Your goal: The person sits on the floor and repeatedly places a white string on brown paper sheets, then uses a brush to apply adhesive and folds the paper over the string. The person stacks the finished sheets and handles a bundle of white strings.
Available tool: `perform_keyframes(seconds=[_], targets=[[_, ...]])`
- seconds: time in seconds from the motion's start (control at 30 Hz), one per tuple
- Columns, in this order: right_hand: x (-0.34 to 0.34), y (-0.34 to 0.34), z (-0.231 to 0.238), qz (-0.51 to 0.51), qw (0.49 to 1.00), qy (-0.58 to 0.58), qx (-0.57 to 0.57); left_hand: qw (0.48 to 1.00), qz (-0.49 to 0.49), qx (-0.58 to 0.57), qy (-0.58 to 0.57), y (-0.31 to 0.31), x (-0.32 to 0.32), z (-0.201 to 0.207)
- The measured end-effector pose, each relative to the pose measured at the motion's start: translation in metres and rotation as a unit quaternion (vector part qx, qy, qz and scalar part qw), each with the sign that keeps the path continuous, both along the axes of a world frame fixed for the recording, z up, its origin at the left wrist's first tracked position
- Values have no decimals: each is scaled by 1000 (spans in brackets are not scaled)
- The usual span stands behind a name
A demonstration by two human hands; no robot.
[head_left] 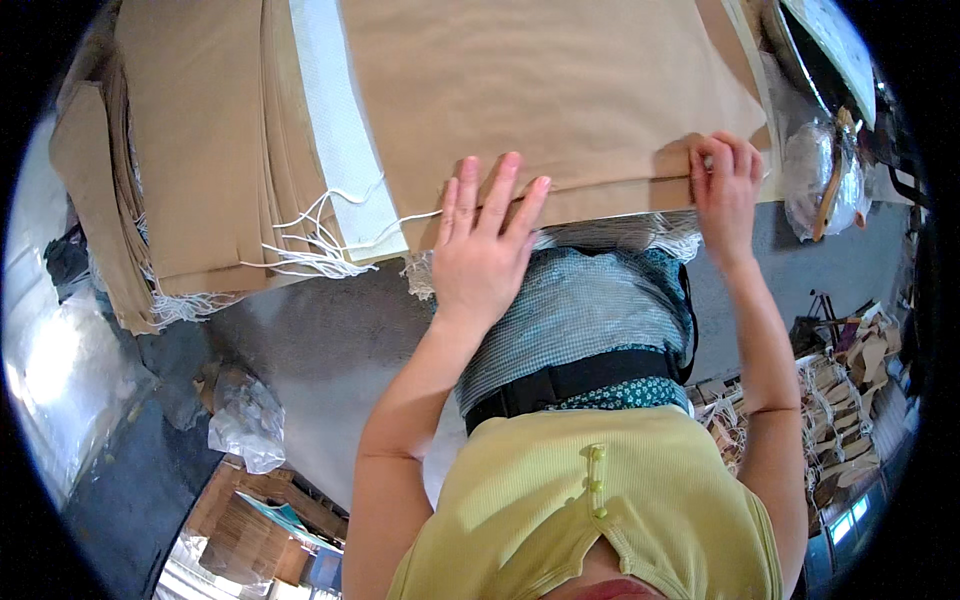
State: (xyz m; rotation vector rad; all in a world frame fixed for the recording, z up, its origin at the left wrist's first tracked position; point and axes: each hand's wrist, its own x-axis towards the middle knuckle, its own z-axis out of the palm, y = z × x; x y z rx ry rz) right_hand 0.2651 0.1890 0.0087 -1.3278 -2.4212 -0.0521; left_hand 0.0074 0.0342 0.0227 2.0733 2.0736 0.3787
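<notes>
A large brown paper sheet [560, 90], possibly a flat sack, lies on top of a stack in front of me, with a folded strip along its near edge. My left hand [485, 245] rests palm down on that edge, fingers spread. Toward the right corner, my right hand [728, 190] has its fingers curled and pinched at the fold. White string [410, 217] runs out from beside my left fingers to a tangle of loose thread ends [320, 255]. A white woven strip [350, 130] lies just left of the sheet.
Layered brown paper [200, 150] is piled at the left, with threads hanging off its edge. A clear plastic-wrapped bundle [812, 180] sits at the right. On the floor are a clear plastic bag [247, 420], cardboard [245, 540] and a heap of paper scraps and string [845, 400].
</notes>
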Motion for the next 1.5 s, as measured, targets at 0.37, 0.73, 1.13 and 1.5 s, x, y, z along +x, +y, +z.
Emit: perform_keyframes(seconds=[0.37, 0.73, 1.13, 1.5], targets=[[9, -27, 21, 93, 981, -51, -159, 977, 88, -47, -186, -25, -41, 29], [13, -10, 24, -59, 741, 243, -623, 837, 334, 28, -433, -36, -103, 67], [-206, -89, 61, 269, 651, 241, -668, 698, 561, 418, -156, -166, -235, 91], [-14, -5, 48, 38, 872, 200, -445, 971, 104, 104, -191, -10, -65, 29]])
